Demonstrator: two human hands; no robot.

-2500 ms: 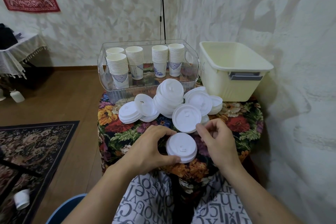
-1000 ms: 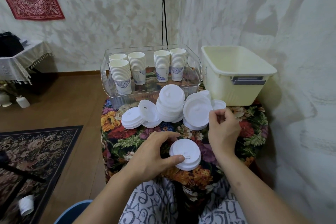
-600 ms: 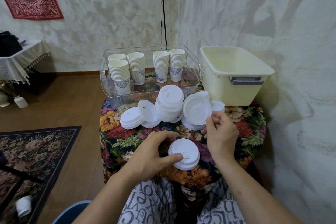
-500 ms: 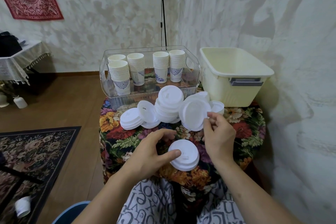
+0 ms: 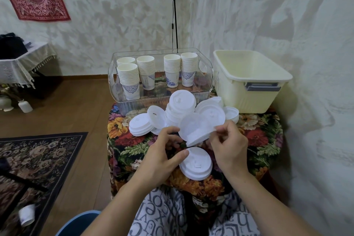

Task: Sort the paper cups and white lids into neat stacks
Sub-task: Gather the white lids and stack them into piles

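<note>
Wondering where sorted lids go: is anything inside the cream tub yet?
No, the cream tub shows only its bare inner walls and floor; nothing lies inside it.

Bare forearms, letter-printed grey-white trousers [image 5: 159, 214].

The flowered cloth [image 5: 254, 138] shows bare at the right, near the wall, and at the left front edge [image 5: 124, 151]; a hand could slip in there; the heap of white lids [image 5: 182, 107] fills the middle and touches the front of the clear box [image 5: 115, 82]; that box holds stacks of cups [image 5: 130, 80] with small gaps between them; the cream tub [image 5: 247, 94] blocks the back right corner, but its top is open; both hands and a small lid stack [image 5: 197, 165] crowd the front.
</note>
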